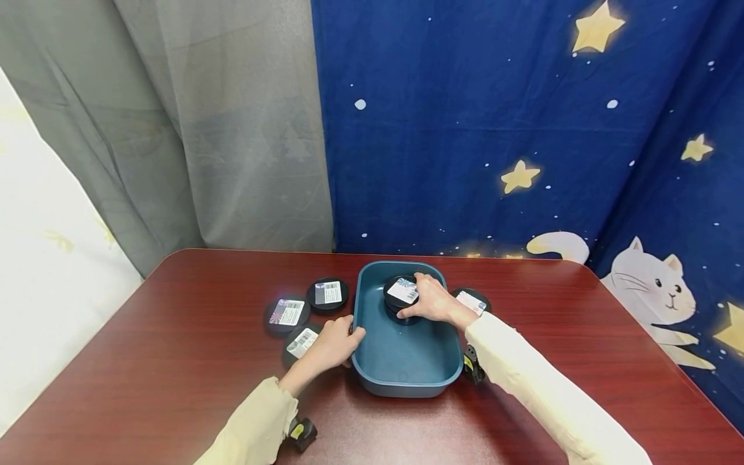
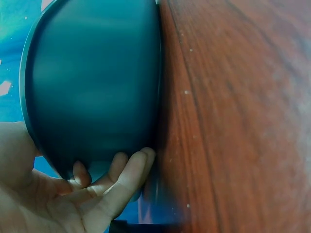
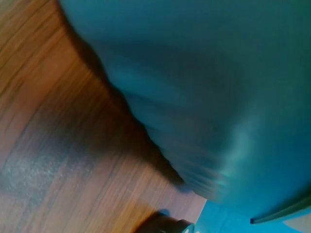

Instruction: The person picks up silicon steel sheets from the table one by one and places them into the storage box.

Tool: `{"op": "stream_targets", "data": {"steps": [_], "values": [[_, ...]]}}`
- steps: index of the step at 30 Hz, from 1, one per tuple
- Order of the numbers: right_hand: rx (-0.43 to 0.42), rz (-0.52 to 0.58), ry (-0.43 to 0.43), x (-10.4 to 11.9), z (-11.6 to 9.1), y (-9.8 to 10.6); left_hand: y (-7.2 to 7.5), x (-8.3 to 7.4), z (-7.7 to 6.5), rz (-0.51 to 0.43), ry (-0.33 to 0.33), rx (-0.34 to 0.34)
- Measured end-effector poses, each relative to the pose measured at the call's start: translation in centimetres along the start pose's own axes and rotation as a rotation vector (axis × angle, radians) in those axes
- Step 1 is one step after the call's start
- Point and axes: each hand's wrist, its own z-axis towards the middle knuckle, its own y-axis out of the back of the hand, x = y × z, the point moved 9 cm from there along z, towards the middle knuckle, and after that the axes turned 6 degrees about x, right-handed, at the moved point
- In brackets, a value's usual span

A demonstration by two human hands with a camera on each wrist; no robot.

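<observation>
A blue-grey rectangular bin (image 1: 407,368) stands on the table. My left hand (image 1: 338,341) grips its left side, with the thumb at the rim and the fingers along the outer wall (image 2: 97,87), as the left wrist view shows. Inside the bin, toward the far end, my right hand (image 1: 431,300) holds a flat round black container (image 1: 402,290) with a white label, thumb and fingers on its edge. Another dark round shape shows just beneath it; whether they touch I cannot tell. In the right wrist view the bin's outer wall (image 3: 184,73) hides most of the right hand.
Left of the bin lie three more labelled black round containers: a far one (image 1: 328,294), a left one (image 1: 287,314) and a near one (image 1: 301,343), partly behind my left hand. One more container (image 1: 472,299) lies right of the bin. Curtains hang behind the reddish-brown table (image 1: 174,361).
</observation>
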Motion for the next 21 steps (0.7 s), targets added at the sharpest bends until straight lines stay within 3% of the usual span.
{"op": "stream_targets", "data": {"steps": [21], "values": [[0.081,-0.041,-0.013,0.39,-0.45,-0.55,0.10,-0.08,0.01,0.020,-0.003,-0.009]]}}
